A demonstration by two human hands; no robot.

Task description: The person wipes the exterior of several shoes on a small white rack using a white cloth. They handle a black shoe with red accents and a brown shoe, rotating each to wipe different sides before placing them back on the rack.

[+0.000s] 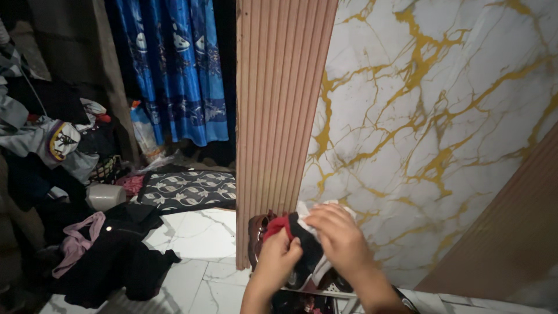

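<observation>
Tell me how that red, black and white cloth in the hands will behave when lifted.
The cloth is bunched between the left hand and right hand, so it is probably floppy and will drape. It looks thin, so likely light. Being soft fabric, it should neither roll nor break.

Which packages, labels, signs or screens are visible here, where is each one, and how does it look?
Plastic bag: stands on the floor at the foot of the blue curtain, tall and pale with an orange top.
Printed emblem: on a grey garment in the clothes pile at left, shield-shaped, white with yellow and dark edging.
No signs or screens show.
The left hand and right hand hold a red, black and white cloth with no label in view.
</observation>
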